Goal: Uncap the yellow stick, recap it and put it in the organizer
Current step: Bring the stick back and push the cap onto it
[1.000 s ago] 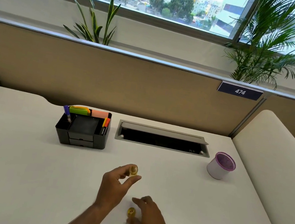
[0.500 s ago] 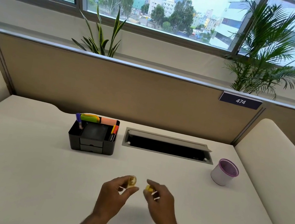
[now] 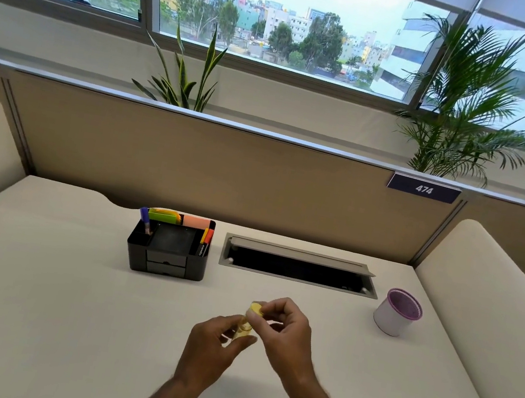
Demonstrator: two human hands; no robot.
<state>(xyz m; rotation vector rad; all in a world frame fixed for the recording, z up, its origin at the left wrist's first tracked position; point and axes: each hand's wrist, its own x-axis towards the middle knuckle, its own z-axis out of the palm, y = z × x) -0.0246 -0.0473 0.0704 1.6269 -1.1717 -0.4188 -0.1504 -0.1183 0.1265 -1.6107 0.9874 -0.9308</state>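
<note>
My left hand (image 3: 212, 346) grips the body of the yellow stick (image 3: 243, 329) above the middle of the white desk. My right hand (image 3: 284, 332) pinches the yellow cap (image 3: 256, 309) at the stick's top end; cap and stick meet, and fingers hide the joint. The black organizer (image 3: 167, 262) stands farther back and to the left, holding a purple pen, sticky notes and several markers.
A grey cable hatch (image 3: 298, 267) lies open in the desk behind my hands. A white cup with a purple rim (image 3: 396, 313) stands at the right. Cream side panels (image 3: 479, 304) flank the desk, and a tan partition closes the back.
My right hand picked the cap off the desk, carried it up, and brought it onto the stick's end. The left hand kept holding the stick. The view tilted up.
</note>
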